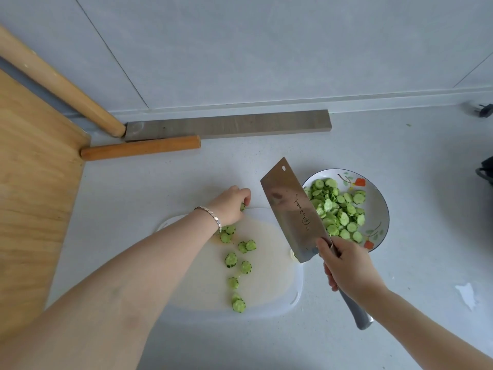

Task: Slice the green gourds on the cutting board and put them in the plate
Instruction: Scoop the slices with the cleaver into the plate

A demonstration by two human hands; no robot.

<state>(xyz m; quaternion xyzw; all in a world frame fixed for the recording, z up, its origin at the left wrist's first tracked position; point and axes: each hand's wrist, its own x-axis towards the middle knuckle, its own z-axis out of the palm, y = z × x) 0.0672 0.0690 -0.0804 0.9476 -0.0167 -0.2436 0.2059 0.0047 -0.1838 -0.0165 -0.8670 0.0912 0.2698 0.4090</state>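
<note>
Several green gourd slices (235, 260) lie scattered on a white cutting board (269, 284) in front of me. My left hand (231, 202) reaches to the board's far edge, its fingers curled round a small green piece (242, 206). My right hand (346, 264) grips the grey handle of a steel cleaver (289, 209), whose wide blade is raised and tilted between the board and the plate. The flower-patterned plate (377, 206) to the right of the board holds a heap of gourd slices (337, 212).
A large wooden board (32, 188) stands at the left with two wooden rods (141, 146) by it. A grey strip (229, 125) lies along the wall. Dark objects (485, 172) sit at the right edge. A white scrap (465, 291) lies on the counter.
</note>
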